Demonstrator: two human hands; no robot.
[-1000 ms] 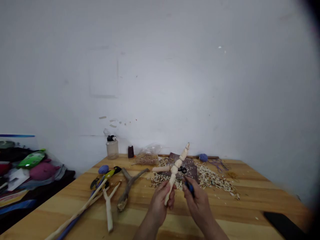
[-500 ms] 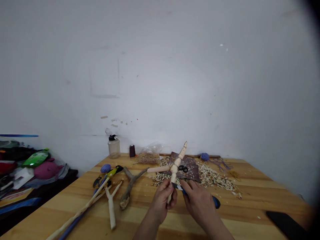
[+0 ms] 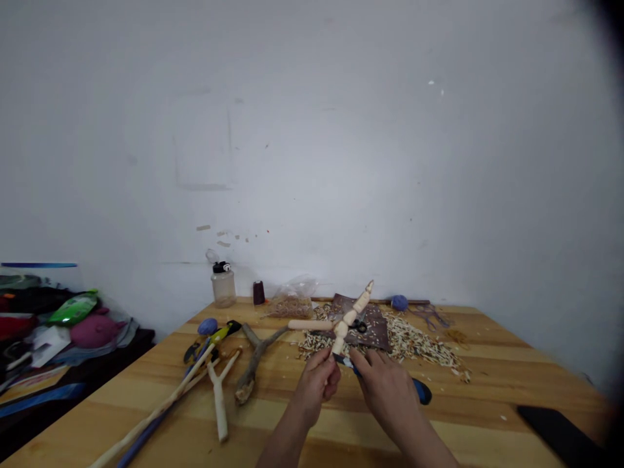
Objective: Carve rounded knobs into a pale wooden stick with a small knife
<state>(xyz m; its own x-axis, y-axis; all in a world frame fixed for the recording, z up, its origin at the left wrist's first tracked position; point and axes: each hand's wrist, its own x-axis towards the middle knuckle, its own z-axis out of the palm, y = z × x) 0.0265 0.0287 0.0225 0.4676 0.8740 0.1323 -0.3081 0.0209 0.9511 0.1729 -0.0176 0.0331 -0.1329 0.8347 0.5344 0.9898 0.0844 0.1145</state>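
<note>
L hand (image 3: 316, 383) low in centre of frame, grip closed round lower end of carved pale-wood figure (image 3: 348, 318), upper tip angled up to right, side arm reaching left, whole piece held above table (image 3: 507, 416). R hand (image 3: 385, 393) just right of it, grip pressed tight on blue-handled carving knife (image 3: 422, 391), blade low on figure's stem, right by L hand. Directly behind figure, dark brown leather mat (image 3: 376, 331) w/ black-handled scissors (image 3: 359, 326) on it, pale wood shavings (image 3: 414, 344) heaped around & to right. Far edge of table, L to R: clear plastic bottle (image 3: 223, 287), dark thread spool (image 3: 259, 293), plastic bag of shavings (image 3: 292, 305), blue ball (image 3: 399, 303). Left of hands: forked driftwood branch (image 3: 253, 367), peeled Y-shaped stick (image 3: 219, 396), long sticks to lower left, small blue stone (image 3: 207, 326). Black phone (image 3: 556, 435) at lower right corner. Lower left, off table: pink plush (image 3: 95, 331), green packet (image 3: 73, 310) in a pile.
</note>
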